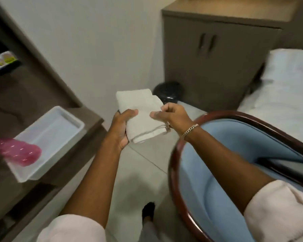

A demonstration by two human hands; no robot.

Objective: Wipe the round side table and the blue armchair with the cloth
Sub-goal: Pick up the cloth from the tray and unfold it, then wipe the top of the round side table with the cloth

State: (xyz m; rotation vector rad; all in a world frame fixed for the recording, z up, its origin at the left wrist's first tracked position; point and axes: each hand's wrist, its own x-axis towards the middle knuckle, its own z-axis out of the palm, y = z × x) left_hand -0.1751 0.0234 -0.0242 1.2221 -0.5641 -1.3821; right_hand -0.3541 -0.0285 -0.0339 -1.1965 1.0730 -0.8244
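Item: cloth (pixel 142 117). White, folded into a thick pad, held in the air over the floor (pixel 140 163), between the table (pixel 63 151) and the armchair (pixel 234 172).

Left hand (pixel 122 126): we cup the pad from below and from its left edge, thumb on top. Grip closed on the cloth.

Right hand (pixel 171 114): we pinch the top layer at the right edge between thumb and bent fingers. Grip closed on the cloth. A chain bracelet (pixel 191 130) sits on that wrist.

Handling, as we judge it: light, soft and limp; not fragile and not slippery. It will sag or unfold if taken by one corner. We would best hold it flat in the palm, folds together, so that a broad face meets the surface.

Armchair: blue upholstery in a dark wooden frame, at our right, under the right forearm. Not touched by the cloth.

Round side table: we cannot see it.

Other entries: white tray (pixel 47 140) on the table at left, a pink bottle (pixel 19 152) lying in it; black bin (pixel 166 91) by the wall; cabinet (pixel 217 58); bed (pixel 283 95).

Stage, in our judgement: cloth being readied; wiping not yet begun.
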